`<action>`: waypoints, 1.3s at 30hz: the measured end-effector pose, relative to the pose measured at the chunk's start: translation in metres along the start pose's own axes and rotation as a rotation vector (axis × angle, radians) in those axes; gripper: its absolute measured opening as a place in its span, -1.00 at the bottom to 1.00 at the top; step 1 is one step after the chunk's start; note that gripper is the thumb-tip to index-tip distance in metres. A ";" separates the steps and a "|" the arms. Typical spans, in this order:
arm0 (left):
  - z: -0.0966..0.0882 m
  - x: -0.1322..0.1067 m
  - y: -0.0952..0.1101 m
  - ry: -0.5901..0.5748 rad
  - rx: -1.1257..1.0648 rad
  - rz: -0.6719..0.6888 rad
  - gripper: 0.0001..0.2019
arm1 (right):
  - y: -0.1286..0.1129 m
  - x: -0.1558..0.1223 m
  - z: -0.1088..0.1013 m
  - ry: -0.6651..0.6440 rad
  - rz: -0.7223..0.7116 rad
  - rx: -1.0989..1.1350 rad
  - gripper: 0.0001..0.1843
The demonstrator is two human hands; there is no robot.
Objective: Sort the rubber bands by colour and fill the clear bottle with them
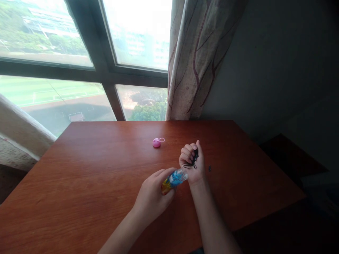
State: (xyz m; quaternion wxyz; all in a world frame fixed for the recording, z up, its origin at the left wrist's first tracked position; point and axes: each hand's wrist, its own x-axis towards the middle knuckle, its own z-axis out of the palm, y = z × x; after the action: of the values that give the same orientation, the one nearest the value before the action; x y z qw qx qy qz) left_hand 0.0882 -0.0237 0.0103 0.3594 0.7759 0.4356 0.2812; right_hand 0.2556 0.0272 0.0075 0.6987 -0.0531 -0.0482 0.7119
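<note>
My left hand (153, 195) is closed around a small clear bottle (175, 179) with a blue and orange label, held tilted with its open end toward my right palm. My right hand (192, 163) is turned palm up above the wooden table (92, 183), fingers curled over a small black object with a thin black loop (194, 159). The bottle's tip touches the heel of my right hand. A tiny dark piece (209, 168) lies on the table just right of my right hand.
A small pink round object with a loop (157, 142) lies on the table farther back. A window (79, 53) and a patterned curtain (196, 60) stand behind the table. The table's right edge borders a dark floor.
</note>
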 end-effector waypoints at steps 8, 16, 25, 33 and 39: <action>-0.004 0.003 -0.005 0.004 0.070 -0.015 -0.54 | 0.004 -0.002 0.002 0.021 0.038 -0.080 -0.61; -0.005 0.005 -0.002 0.007 0.141 -0.027 -0.53 | 0.008 -0.003 0.006 0.074 -0.082 -0.216 -0.60; -0.005 0.006 -0.001 0.045 0.148 -0.020 -0.57 | 0.015 -0.005 0.010 0.112 -0.161 -0.333 -0.55; -0.009 0.004 0.003 -0.020 0.152 0.004 -0.55 | 0.016 -0.003 0.009 0.211 -0.207 -0.369 -0.53; -0.010 0.005 0.005 -0.025 0.143 0.001 -0.56 | 0.020 -0.003 0.012 0.239 -0.242 -0.397 -0.53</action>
State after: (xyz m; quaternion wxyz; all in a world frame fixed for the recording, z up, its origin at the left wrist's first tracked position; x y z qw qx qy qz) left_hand 0.0855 -0.0180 0.0210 0.3082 0.8032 0.4498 0.2397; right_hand 0.2342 0.0238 0.0163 0.7554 -0.2666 -0.1100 0.5884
